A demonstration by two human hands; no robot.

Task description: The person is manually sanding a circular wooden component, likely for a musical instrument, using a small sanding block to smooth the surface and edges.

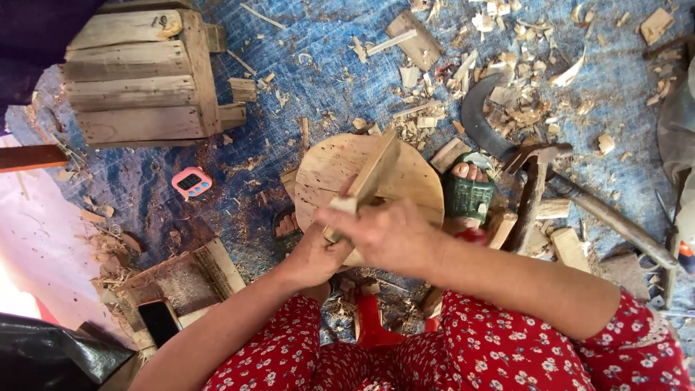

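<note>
A flat wooden stick [373, 172] stands tilted on a round wooden block [413, 177] in front of my knees. My left hand [315, 253] grips the stick's lower end from underneath. Over it, my right hand [387, 232] is closed around the same near end; whether it also holds a tool is hidden. Both forearms reach out from my red flowered trousers.
A slatted wooden crate [137, 76] stands at the back left. A curved blade [481, 127] and a hammer [534, 181] lie to the right among several wood chips. My foot in a green sandal [467, 192] rests beside the block. A pink timer [192, 181] and a phone [159, 318] lie left.
</note>
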